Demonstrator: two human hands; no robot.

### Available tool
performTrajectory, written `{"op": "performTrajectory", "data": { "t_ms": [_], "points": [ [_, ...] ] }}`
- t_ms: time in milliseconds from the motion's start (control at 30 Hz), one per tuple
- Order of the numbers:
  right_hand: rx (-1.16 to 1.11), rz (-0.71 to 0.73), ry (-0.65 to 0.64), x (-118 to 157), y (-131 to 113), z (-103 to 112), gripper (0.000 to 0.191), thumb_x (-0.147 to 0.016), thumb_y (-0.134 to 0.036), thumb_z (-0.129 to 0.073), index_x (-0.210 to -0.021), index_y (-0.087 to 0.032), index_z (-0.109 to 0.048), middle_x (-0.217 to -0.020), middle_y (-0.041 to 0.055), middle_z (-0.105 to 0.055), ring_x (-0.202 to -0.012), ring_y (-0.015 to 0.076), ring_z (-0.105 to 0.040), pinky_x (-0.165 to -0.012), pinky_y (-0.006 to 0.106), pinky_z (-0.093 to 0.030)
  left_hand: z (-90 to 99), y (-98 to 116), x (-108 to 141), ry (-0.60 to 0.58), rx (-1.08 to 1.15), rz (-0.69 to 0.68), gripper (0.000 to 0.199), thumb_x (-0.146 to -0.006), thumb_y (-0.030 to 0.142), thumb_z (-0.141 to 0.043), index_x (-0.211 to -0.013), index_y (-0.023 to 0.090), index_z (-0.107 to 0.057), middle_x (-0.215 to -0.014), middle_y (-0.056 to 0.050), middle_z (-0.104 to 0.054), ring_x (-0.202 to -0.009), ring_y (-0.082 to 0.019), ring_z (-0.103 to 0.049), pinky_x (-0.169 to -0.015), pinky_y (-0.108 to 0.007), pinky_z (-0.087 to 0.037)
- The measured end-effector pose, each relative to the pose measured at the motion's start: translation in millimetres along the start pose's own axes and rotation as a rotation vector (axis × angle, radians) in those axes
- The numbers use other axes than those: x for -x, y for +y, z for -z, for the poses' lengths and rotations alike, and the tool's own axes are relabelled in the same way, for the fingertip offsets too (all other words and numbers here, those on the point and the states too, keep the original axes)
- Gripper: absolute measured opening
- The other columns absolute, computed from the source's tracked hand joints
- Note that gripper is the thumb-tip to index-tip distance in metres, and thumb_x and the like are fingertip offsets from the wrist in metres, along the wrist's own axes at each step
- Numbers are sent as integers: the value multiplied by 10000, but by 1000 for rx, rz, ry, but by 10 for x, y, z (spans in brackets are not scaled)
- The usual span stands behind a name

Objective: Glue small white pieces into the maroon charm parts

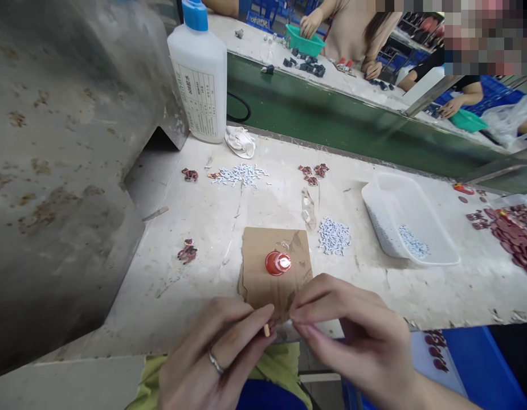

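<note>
My left hand, a ring on one finger, is closed in a pinch on a small brown and yellow plastic piece, mostly hidden by the fingers. Just to its right, my right hand pinches a tiny white piece between thumb and fingertips; a small gap separates the two hands. Beyond them, a small red and white cap-like container stands on a torn cardboard square. A pile of tiny pale blue-white pieces lies right of the cardboard.
Left stands a metal housing and a white bottle with a blue cap. Another pale pile and small brown figures lie about. A translucent tub and brown parts are at right. Co-workers sit beyond a green partition.
</note>
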State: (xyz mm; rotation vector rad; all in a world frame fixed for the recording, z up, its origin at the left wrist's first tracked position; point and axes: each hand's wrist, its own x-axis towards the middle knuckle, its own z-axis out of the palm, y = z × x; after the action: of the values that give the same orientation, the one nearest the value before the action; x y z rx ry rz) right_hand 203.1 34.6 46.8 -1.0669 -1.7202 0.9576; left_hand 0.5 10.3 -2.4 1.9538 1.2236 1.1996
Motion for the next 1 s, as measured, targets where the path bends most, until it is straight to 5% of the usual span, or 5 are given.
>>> {"op": "performTrajectory", "data": {
  "t_ms": [167,500,800,1000],
  "points": [
    [21,76,-41,-17,20,-67,230,-840,-22,-735,-961,-216,-758,-909,47,-788,-829,180,-787,-747,250,-675,-24,-6,6,19,4,-45,309,-961,100,-640,-1236,240,-665,-1129,27,-725,-1014,-63,-716,-958,-123,-576],
    [20,60,-63,-30,77,-113,163,-880,-45,-711,-926,-197,-747,-873,40,-781,-771,136,-760,-718,197,-648,-13,-36,28,-19,27,-50,335,-961,122,-667,-1280,224,-653,-1046,27,-740,-946,-63,-722,-881,-117,-598],
    [487,352,-301,120,46,93,283,-1022,-66,-510,-1247,-79,-681,-1067,156,-777,-942,201,-772,-785,246,-665,-13,-26,-51,-90,145,-47,384,-975,55,-605,-1311,236,-642,-1103,6,-725,-989,-68,-721,-864,-123,-619],
    [57,3,-114,63,76,48,382,-873,-129,-759,-1213,-298,-712,-1015,16,-768,-877,171,-767,-760,233,-678,-63,19,-78,-28,90,37,345,-983,264,-667,-1317,338,-626,-1060,80,-778,-871,-50,-760,-853,-85,-609]
  ]
}}
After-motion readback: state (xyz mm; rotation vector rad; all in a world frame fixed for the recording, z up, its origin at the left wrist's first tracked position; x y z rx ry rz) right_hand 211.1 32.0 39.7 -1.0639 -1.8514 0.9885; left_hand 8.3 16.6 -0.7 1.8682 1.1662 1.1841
